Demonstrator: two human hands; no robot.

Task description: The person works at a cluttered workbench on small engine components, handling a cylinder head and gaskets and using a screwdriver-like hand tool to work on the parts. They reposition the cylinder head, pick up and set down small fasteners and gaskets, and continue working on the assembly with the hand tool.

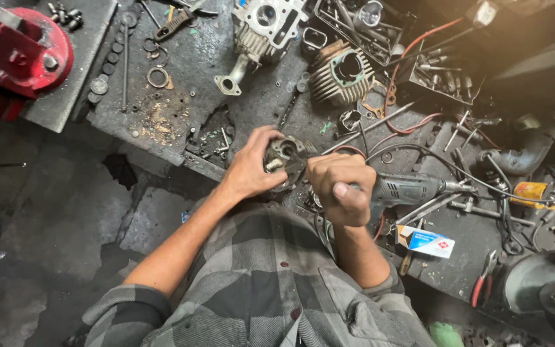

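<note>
Left hand (250,168) gripping engine part (285,157), right hand (340,187) closed on grinder (409,189), finned cylinder (342,74) beyond, box (426,241) perhaps cardboard beside right wrist, cluttered tabletop (187,64).

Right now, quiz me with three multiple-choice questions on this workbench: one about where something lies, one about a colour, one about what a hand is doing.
1. Where does the finned engine cylinder lie?
A. on the bench beyond the hands
B. on the floor
C. in the left hand

2. What colour is the vise at the top left corner?
A. blue
B. red
C. yellow

3. What is the right hand doing?
A. resting flat and open
B. gripping the electric power tool
C. holding pliers

Answers:
1 A: it sits on the dark bench above both hands.
2 B: its body is plainly red.
3 B: the fingers are wrapped round the tool's body, while the left hand steadies the small metal engine part.
</note>
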